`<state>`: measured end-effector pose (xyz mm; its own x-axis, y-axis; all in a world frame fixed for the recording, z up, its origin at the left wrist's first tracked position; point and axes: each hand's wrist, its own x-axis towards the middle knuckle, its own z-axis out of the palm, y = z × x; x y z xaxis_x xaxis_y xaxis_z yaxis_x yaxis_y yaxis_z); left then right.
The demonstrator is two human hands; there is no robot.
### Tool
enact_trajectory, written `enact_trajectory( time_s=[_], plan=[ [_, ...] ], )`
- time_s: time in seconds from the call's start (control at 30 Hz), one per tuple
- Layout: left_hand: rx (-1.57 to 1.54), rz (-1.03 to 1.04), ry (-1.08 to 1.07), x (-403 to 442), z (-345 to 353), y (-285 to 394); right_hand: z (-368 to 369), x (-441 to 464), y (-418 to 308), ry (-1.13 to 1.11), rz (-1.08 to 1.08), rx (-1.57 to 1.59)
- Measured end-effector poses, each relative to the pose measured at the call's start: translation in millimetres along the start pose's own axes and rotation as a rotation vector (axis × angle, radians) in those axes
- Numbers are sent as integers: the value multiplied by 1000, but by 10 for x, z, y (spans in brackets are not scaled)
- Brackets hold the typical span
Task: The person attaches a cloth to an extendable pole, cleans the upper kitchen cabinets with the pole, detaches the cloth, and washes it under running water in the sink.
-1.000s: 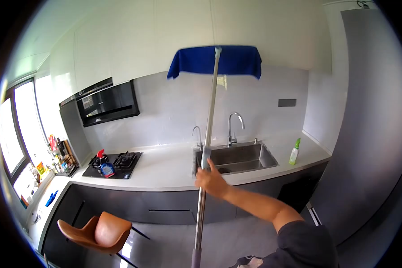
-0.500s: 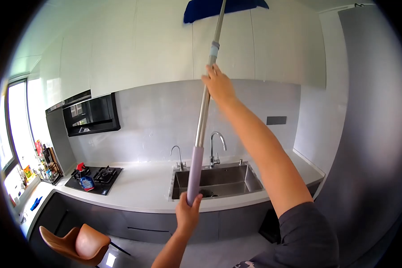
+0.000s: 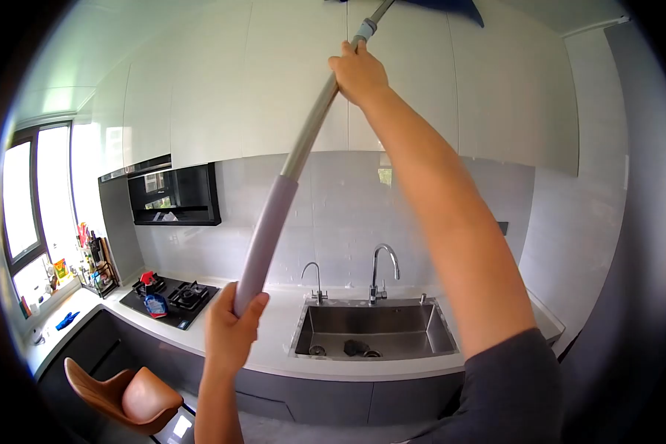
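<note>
A long mop (image 3: 272,226) slants up across the view, with a grey grip at its lower end and a metal pole above. My left hand (image 3: 231,325) is wrapped round the bottom of the grip. Higher up, my right hand (image 3: 360,72) is closed round the metal pole just below its collar. The blue mop head (image 3: 451,9) is at the top against the white upper cabinets (image 3: 296,96), partly cut off by the frame edge.
Below are a steel sink (image 3: 414,342) with a dark item inside, and two taps (image 3: 374,274). On the left, a spray bottle (image 3: 155,302) stands on the gas hob (image 3: 189,296). A brown chair (image 3: 137,399) stands lower left, near the counter (image 3: 274,325). A window (image 3: 55,177) is at far left.
The mop has tilted further, its head moving up and right along the cabinets. My right hand has risen; my left hand has moved left and slightly up. The view has shifted too.
</note>
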<state>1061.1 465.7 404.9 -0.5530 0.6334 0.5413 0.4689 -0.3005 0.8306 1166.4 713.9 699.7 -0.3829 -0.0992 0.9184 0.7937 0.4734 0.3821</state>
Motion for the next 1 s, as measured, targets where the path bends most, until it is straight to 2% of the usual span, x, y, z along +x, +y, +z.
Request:
enact_trajectory(
  time_s=[0.23,0.33,0.53,0.57,0.63,0.73,0.9,1.0],
  plan=[
    [23,3,-39,-133,-175,-30,-156,-65,-86,16,-26,-46],
    [19,3,-66,-157,-278,-140,-171,-75,-154,120,-34,-59],
    [-20,45,-303,-72,-313,-13,-34,-124,38,157,10,-12],
    [-65,49,-295,-21,-256,1,1,-113,113,159,38,11],
    [57,78,-267,47,-104,113,64,-133,252,164,73,22],
    [152,47,-276,66,153,-12,211,-271,427,195,14,47],
    [76,89,-256,-39,863,-332,385,-653,795,200,-71,74],
    [61,7,-260,-140,1397,-410,494,-921,1096,160,-106,38]
  ],
)
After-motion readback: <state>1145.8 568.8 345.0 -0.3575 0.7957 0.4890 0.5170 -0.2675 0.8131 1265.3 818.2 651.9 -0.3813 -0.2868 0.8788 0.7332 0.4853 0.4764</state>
